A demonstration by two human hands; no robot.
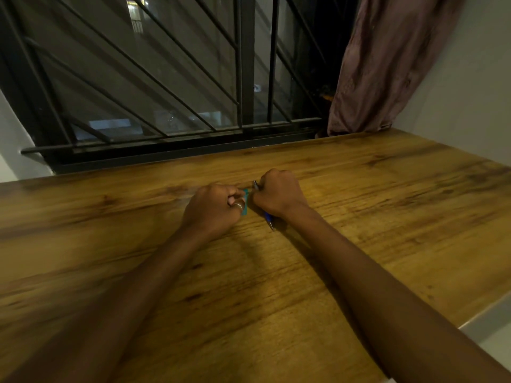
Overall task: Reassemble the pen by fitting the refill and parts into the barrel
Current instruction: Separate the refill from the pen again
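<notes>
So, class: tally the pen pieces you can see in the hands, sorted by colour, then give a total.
Blue pen, in the right hand: 1
Teal piece, in the left hand: 1
Total: 2
Anything else inside the fists is hidden.

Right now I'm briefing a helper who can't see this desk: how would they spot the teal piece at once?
Start at the wooden table under the barred window and find the two fists meeting at its middle. The teal piece sits between them, in the left hand. Its teal colour sets it apart from the blue pen in the right hand.
</notes>
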